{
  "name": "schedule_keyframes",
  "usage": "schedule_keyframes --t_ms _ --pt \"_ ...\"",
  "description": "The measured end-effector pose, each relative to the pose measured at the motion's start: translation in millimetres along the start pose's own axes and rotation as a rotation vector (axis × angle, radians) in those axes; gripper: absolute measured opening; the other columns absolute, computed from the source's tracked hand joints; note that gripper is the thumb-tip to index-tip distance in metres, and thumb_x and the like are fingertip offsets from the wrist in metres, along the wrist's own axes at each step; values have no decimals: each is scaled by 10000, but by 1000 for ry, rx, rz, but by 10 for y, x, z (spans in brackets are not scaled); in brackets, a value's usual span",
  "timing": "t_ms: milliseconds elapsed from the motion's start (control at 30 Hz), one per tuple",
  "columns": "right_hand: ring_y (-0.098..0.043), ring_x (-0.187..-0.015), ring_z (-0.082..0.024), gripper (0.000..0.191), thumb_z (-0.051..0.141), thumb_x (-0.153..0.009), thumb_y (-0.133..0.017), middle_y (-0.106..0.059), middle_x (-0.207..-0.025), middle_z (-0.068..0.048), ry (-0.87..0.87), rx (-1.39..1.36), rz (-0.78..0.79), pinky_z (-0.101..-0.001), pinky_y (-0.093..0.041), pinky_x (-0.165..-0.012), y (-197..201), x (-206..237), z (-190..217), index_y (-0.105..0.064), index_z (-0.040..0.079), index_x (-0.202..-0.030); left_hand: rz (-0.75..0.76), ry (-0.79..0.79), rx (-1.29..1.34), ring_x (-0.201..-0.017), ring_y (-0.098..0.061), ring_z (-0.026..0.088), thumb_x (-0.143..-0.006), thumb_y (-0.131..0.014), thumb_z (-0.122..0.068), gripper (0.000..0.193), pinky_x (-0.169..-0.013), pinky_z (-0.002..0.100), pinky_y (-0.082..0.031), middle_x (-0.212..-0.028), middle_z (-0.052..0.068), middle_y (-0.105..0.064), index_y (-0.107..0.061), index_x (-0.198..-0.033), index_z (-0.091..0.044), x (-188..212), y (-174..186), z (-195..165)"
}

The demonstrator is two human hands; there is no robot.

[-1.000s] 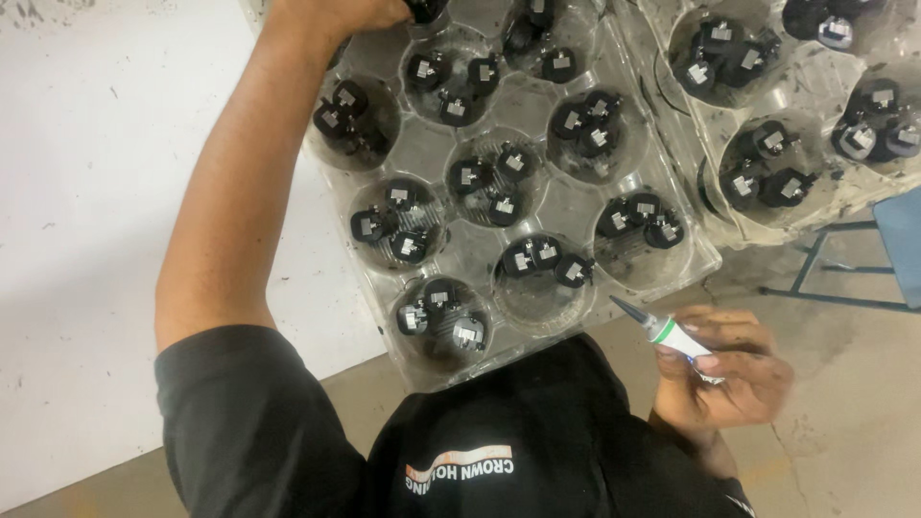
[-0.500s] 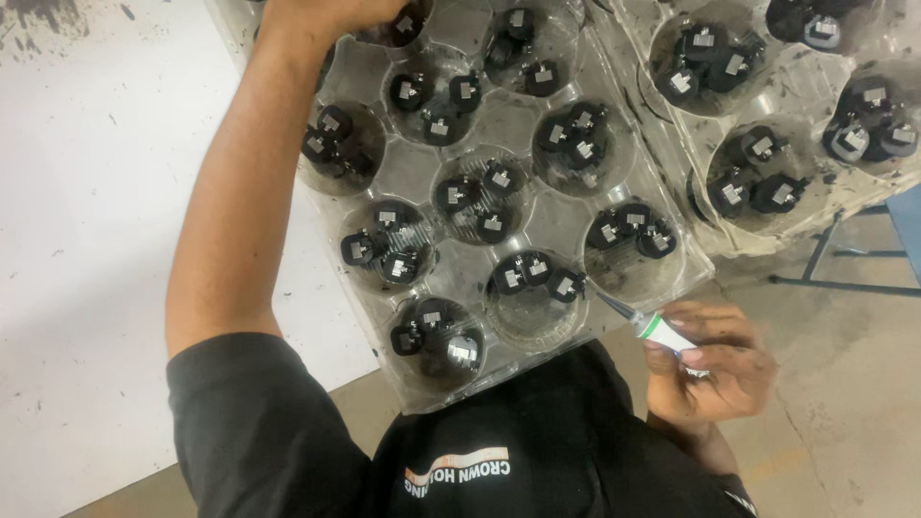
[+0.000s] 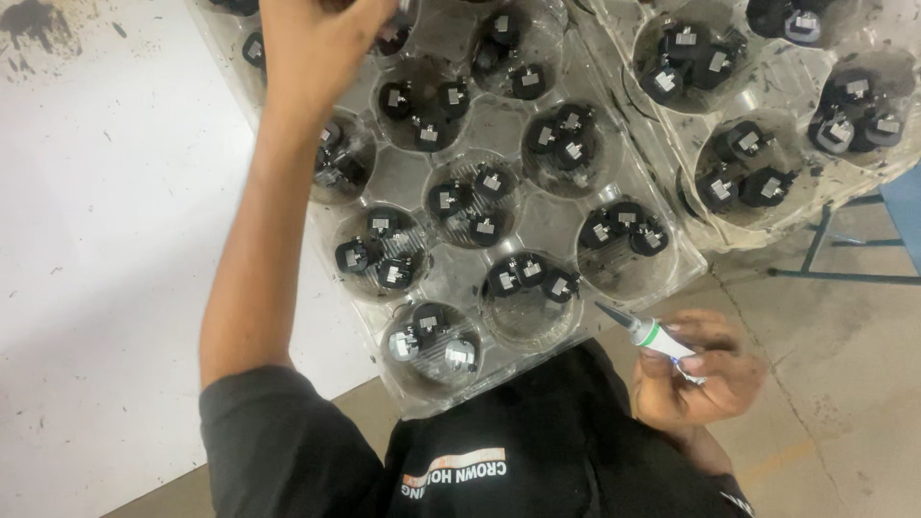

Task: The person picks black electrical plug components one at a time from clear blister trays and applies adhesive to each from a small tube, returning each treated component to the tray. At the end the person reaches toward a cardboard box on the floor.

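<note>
We look down on a white surface [image 3: 86, 288] bearing a clear plastic tray [image 3: 537, 225] of round cups, each holding three or four small black parts [image 3: 470, 201] with silver tabs. A second tray [image 3: 777, 77] of the same kind lies just beside it. Our left hand [image 3: 321, 29] reaches over the first tray's far cups; we cannot tell how its fingers stand. Our right hand [image 3: 696, 369] has its fingers closed around a pointed pen-like tool [image 3: 638, 328] near the tray's edge.
</note>
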State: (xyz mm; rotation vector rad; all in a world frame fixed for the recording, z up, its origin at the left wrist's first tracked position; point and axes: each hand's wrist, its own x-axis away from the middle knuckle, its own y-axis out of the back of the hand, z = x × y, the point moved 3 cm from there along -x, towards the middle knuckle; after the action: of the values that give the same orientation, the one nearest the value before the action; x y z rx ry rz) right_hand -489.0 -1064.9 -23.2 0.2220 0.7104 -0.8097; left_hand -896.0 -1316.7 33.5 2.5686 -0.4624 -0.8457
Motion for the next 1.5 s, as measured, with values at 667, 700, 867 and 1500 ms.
schedule_keyframes --t_ms 667,700,867,1500 --pt "-727 -1036 -300 444 -37 -797 -861 -690 -1047 -113 30 -161 703 -364 -634 -838 -886 -93 461 -524 161 -1007 -263 492 895 -1070 -746 200 -875 -805 161 457 -950 333 -672 -1326 210 -687 -649 -1287 40 2776 -116 -1695" --pt "-724 -1026 -303 427 -42 -780 -844 -688 -1037 -110 66 -166 727 -374 -633 -837 -882 -87 470 -540 162 -1000 -276 483 901 -1073 -740 198 -872 -793 164 433 -934 331 -673 -1346 196 -666 -650 -1262 44 2795 -129 -1699" --pt "-709 -1035 -304 415 -2 -724 -827 -669 -1069 -81 158 -150 854 -391 -624 -852 -846 -29 526 -572 183 -994 -306 456 848 -1058 -730 192 -881 -743 189 426 -929 306 -669 -1306 130 -595 -656 -1281 71 2844 -103 -1792" --pt "-692 -1063 -270 402 -6 -744 -836 -640 -1095 -51 207 -96 894 -383 -663 -885 -822 -23 696 -563 183 -970 -205 483 938 -1043 -689 108 -930 -722 169 468 -945 228 -608 -1272 78 -607 -628 -1372 47 2925 -156 -1831"
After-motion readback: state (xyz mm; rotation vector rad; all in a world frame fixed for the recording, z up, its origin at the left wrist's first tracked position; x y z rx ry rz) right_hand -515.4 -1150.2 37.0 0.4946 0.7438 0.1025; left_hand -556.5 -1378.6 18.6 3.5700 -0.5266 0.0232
